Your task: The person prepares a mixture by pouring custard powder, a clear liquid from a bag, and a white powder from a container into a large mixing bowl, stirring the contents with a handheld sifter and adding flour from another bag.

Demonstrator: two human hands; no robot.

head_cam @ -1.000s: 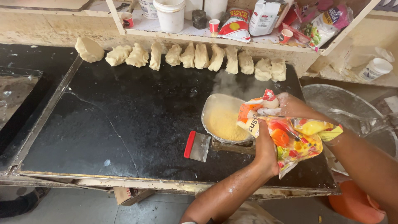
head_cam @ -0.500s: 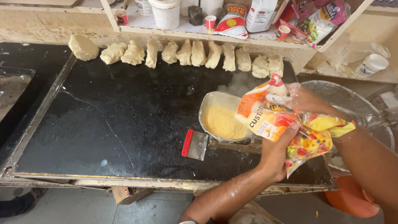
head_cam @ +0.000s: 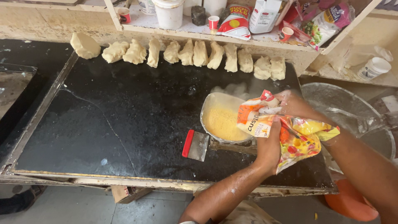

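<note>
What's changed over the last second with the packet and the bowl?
Little. Both hands, left hand and right hand, keep their grip on the yellow-orange packet; its open end has tipped slightly further over the metal bowl of yellow powder. The bowl, red-handled scraper and row of dough pieces have stayed put.

An orange-and-yellow printed packet (head_cam: 286,128) is tipped mouth-down toward the left, over a metal bowl (head_cam: 222,118) holding pale yellow powder. The bowl sits on the right part of the black worktop, near its front edge.
</note>
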